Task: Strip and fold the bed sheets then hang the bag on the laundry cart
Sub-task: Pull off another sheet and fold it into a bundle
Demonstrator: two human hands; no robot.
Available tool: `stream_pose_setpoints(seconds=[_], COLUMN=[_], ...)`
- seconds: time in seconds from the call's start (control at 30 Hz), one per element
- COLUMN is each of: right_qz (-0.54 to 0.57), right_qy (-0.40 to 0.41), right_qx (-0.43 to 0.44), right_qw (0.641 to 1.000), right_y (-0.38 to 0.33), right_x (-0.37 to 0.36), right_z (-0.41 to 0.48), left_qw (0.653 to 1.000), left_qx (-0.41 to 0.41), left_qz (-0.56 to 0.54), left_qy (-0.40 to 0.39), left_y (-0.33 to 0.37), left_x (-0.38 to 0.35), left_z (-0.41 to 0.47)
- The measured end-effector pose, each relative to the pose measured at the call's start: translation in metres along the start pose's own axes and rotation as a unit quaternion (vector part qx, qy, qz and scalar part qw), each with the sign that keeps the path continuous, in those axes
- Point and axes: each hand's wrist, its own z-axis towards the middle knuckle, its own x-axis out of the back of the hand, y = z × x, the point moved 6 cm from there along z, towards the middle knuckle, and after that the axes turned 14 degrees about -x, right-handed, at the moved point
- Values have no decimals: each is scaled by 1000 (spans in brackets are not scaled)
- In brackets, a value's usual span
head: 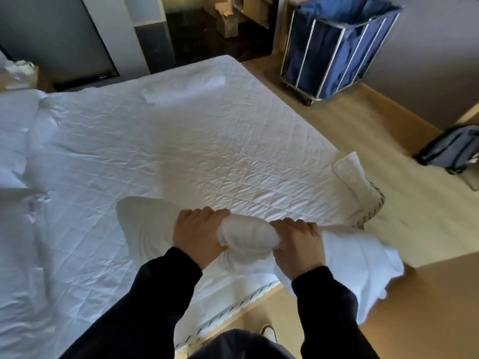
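- Both hands grip a bunched white sheet (248,237) above the near edge of the bed (181,151).
- Left hand (197,234): fingers curled round the roll's left end.
- Right hand (298,244): fingers curled round its right end; loose cloth hangs off the right.
- The blue laundry cart (334,47) stands on the floor well beyond the bed's far corner.

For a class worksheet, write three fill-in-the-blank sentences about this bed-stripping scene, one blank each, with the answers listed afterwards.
The left hand and right hand grip a rolled sheet coloured ____.
The laundry cart holds a bag coloured ____.
The laundry cart stands on the wooden ____, beyond the mattress.
Missing words: white; blue; floor.
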Motion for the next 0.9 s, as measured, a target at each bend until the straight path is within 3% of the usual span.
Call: stream_pose_setpoints(seconds=[0.53, 0.9], right_qz=[-33, -97], right_qy=[42, 0], right_qx=[-144, -257], right_qw=[988, 962], right_y=[222, 350], right_x=[57, 59], right_z=[62, 151], left_qw=[991, 965], left_qx=[-118, -233], left_qz=[-30, -70], left_qy=[-61, -95], left_y=[171, 249], left_x=[-59, -123], left_z=[193, 365])
